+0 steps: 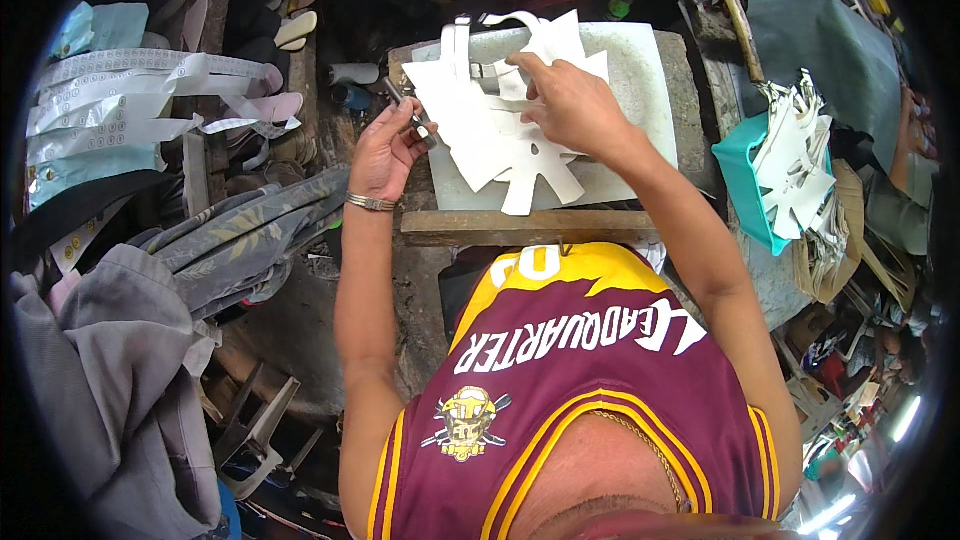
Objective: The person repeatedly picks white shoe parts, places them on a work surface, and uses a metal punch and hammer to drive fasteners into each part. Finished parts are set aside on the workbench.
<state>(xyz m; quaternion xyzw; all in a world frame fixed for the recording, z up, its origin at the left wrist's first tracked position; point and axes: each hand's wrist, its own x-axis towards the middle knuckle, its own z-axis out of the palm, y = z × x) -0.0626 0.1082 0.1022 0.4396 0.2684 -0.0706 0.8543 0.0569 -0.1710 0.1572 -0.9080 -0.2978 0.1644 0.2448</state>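
Observation:
My left hand (388,148) is closed around a slim dark tool with a shiny metal end (412,118), upright beside the work board; its exact kind is unclear. My right hand (578,108) reaches over a pile of white cut pieces (480,135), index finger stretched out and the other fingers partly curled, with a gap toward the thumb. Its fingertips are at the white material. The pieces are flat, with pointed corners and strap-like arms. Among them lies a white strap with a metal buckle (483,71). Beneath is a pale board (640,90).
A wooden bar (530,228) runs along the bench's near edge. To the right, a turquoise bin (742,180) holds more white cut pieces, with a wooden-handled tool (742,32) behind. Printed strips (110,100) and grey cloth (120,340) lie at left.

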